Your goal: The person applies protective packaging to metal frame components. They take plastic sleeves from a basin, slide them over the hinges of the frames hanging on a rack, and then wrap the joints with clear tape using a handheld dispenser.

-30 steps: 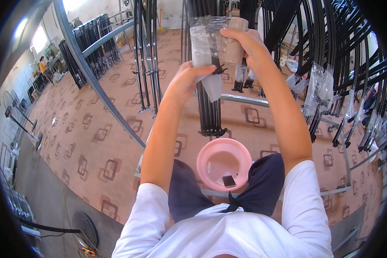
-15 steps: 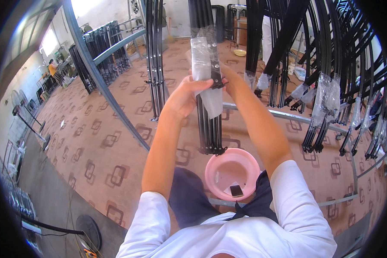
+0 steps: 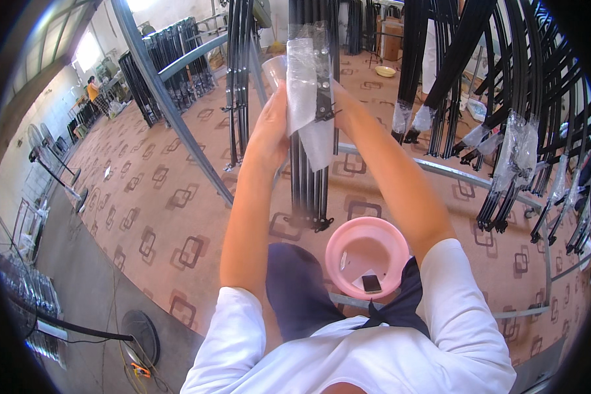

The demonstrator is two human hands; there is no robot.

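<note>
In front of me a bundle of black metal strips (image 3: 308,190) hangs upright. A white foam sheet (image 3: 301,85) covers its front, with clear film around the upper part, and a loose foam flap hangs below. My left hand (image 3: 269,125) is closed at the bundle's left side, its fingertips partly hidden. A translucent roll of clear film (image 3: 276,70) sticks out just above it, apparently in its grip. My right hand (image 3: 341,108) reaches the bundle's right edge; its fingers are behind the strips, so their grip is hidden.
A pink basin (image 3: 364,248) with a phone (image 3: 372,284) in it stands between my knees. Grey rack bars (image 3: 167,108) run left and right. More wrapped black strips (image 3: 515,154) hang at right. Fans (image 3: 46,154) and a person (image 3: 95,95) are far left.
My left hand has come off the foam's front to the bundle's left side, its thumb no longer across the sheet. The film roll now shows at the left. The view has shifted slightly.
</note>
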